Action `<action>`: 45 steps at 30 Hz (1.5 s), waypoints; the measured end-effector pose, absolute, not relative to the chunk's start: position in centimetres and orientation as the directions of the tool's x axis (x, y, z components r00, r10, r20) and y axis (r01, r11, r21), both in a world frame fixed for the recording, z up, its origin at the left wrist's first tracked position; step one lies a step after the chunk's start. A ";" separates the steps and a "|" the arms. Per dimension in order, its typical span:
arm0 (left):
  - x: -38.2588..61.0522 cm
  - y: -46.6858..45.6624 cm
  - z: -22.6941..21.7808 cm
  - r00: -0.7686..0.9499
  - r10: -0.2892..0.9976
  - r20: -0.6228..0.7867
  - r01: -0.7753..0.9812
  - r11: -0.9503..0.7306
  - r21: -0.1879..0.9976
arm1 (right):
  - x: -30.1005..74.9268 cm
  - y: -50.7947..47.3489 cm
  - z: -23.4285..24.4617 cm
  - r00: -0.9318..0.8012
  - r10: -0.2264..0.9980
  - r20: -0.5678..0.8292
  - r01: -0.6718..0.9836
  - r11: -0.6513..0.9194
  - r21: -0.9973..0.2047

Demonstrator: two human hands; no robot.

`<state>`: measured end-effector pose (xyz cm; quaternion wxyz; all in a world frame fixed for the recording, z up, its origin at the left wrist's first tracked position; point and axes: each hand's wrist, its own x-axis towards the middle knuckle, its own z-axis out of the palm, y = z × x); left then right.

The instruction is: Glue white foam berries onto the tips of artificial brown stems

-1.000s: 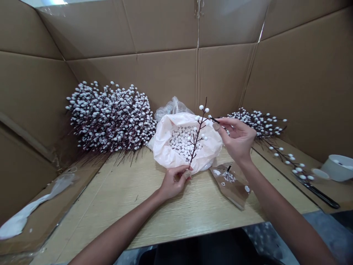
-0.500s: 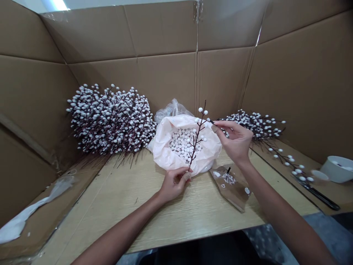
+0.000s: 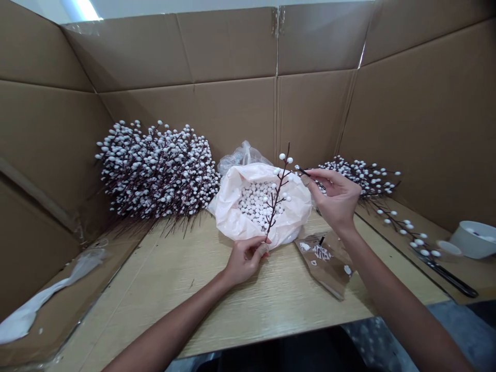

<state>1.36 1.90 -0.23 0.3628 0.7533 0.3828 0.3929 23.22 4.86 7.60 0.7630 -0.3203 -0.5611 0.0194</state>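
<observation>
Brown cardboard walls (image 3: 232, 46) around one wooden tabletop (image 3: 155, 294). Far left, one large heap of white-berried branches (image 3: 155, 170). Next, one left hand (image 3: 244, 261), fingers (image 3: 256, 243) curled closed around the base of one berry branch (image 3: 277, 199), upright over one pink plastic bag (image 3: 228, 206) of white beads (image 3: 256, 204). Then one right hand (image 3: 337, 199), thumb and forefinger in a narrow pinch on one short black stem (image 3: 304, 171) beside the branch top. Further right, one cardboard scrap (image 3: 323, 263), one smaller bunch of berry branches (image 3: 360, 178), one white bowl (image 3: 473, 240).

A pale wood-grain tabletop (image 3: 248, 305), with a heap of white-berried artificial branches (image 3: 155, 173) at the back left, stems pointing forward; just beside it, a peach plastic bag (image 3: 228, 217) full of white foam balls (image 3: 256, 204); front right of the bag, a torn brown cardboard scrap (image 3: 333, 276) flecked with white.
</observation>
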 end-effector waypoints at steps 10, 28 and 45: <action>1.3 1.9 -0.4 0.392 0.840 0.376 0.303 -0.503 0.809 | 24.1 4.6 12.3 0.410 0.311 0.858 0.303 0.840 -0.450; 1.2 1.8 -0.1 0.370 0.860 0.352 0.304 -0.470 0.829 | 24.2 6.9 16.6 0.243 0.707 0.664 -0.037 0.691 -0.722; 1.2 1.8 -0.1 0.366 0.857 0.363 0.322 -0.483 0.814 | 23.8 7.4 16.3 0.282 0.699 0.657 0.038 0.677 -0.735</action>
